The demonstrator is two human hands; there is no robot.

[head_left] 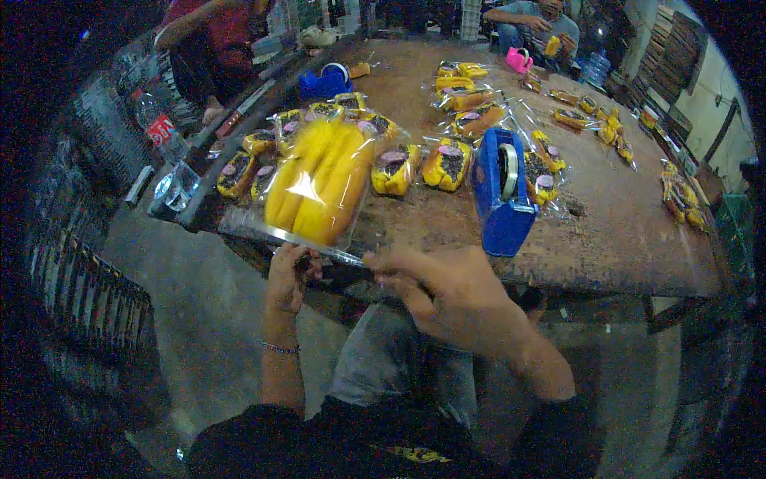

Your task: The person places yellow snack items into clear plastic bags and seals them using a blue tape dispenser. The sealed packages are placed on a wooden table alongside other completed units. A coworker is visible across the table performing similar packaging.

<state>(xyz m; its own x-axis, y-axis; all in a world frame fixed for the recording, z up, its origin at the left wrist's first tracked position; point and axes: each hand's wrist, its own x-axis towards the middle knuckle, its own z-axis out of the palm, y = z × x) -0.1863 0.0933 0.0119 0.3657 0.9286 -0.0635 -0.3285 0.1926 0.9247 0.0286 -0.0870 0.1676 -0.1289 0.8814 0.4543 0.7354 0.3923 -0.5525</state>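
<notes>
A clear plastic bag (pixel 319 180) full of long yellow bread rolls lies at the near left edge of the table, its end edge toward me. Just below that edge, my left hand (pixel 289 275) has its fingers curled; what they hold is hidden. My right hand (pixel 455 291), slightly blurred, pinches at the bag's near right corner with thumb and fingers. A dark strip (pixel 347 273) shows between the two hands, too dim to name. Right of the bag stands a blue tape dispenser (pixel 504 195) with a roll of tape in it.
Several small wrapped breads with dark topping (pixel 445 165) lie around the bag and along the wooden table (pixel 606 247). A second blue tape dispenser (pixel 327 81) and a pink one (pixel 519 59) stand farther back. Two people sit across; one holds a yellow piece (pixel 552 45). A bottle (pixel 155 124) stands left.
</notes>
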